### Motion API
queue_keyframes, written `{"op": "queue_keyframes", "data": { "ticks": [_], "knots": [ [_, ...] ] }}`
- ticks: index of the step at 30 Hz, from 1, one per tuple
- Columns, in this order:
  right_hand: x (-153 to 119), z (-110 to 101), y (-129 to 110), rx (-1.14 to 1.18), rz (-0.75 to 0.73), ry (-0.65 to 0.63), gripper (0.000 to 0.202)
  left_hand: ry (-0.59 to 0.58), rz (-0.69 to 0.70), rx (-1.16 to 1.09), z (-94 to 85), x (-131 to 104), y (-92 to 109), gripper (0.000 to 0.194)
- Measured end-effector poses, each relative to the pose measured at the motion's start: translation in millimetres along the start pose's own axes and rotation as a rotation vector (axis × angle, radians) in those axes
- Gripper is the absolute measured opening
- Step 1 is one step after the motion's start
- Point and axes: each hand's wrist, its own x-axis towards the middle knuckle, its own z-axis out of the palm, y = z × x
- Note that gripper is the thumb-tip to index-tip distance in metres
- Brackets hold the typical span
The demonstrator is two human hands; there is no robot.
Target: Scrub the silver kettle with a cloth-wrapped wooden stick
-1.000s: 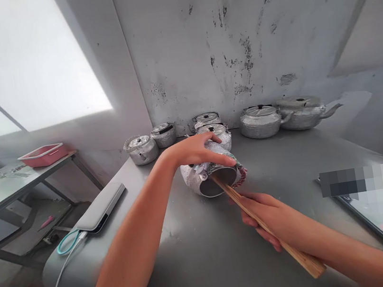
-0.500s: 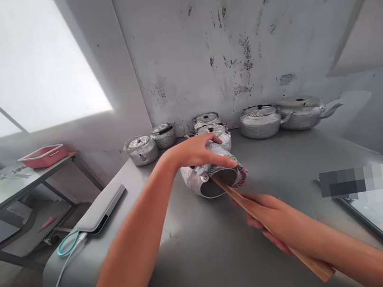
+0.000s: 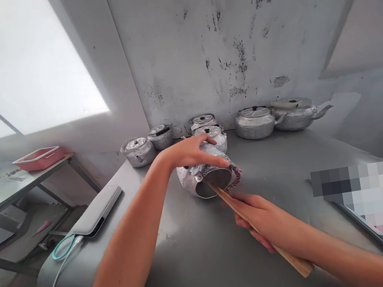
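Note:
A dented silver metal kettle (image 3: pixel 186 178) lies tipped on the grey table, its round mouth facing me. My left hand (image 3: pixel 193 152) is wrapped over its upper side, thumb near the rim, holding it. A handle bound in red and green cord (image 3: pixel 237 178) hangs at the kettle's right. In my right hand (image 3: pixel 254 213) is a flat wooden stick (image 3: pixel 283 254), gripped along its length. The stick's far end reaches into the kettle's mouth; its tip is hard to see in the shadow there.
Several metal kettles (image 3: pixel 255 123) stand along the wall at the table's back. A power bank (image 3: pixel 97 212) with a cable lies at the left edge. A tablet-like device (image 3: pixel 366 227), partly blurred out, is at right. Beyond, a side table bears a pink basket (image 3: pixel 41 159).
The view has shifted slightly, so everything sits a little further left. The stick has slid somewhat toward the kettle's left inside rim. Both hands keep their hold.

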Motion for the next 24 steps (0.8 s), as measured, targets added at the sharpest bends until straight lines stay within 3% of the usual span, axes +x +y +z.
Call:
{"op": "queue_keyframes", "data": {
  "ticks": [12, 19, 24],
  "knots": [
    [3, 7, 3, 0.053, -0.015, -0.015, 0.043, -0.017, -0.014, -0.031, -0.4, 0, 0, 0.087],
    [0, -3, 4, -0.202, -0.023, -0.010, 0.046, 0.000, 0.002, 0.004, 0.3, 1, -2, 0.088],
    [-3, -4, 7, -0.439, -0.130, 0.103, 0.031, -0.002, -0.004, 0.008, 0.9, -1, -3, 0.090]
  ]
}}
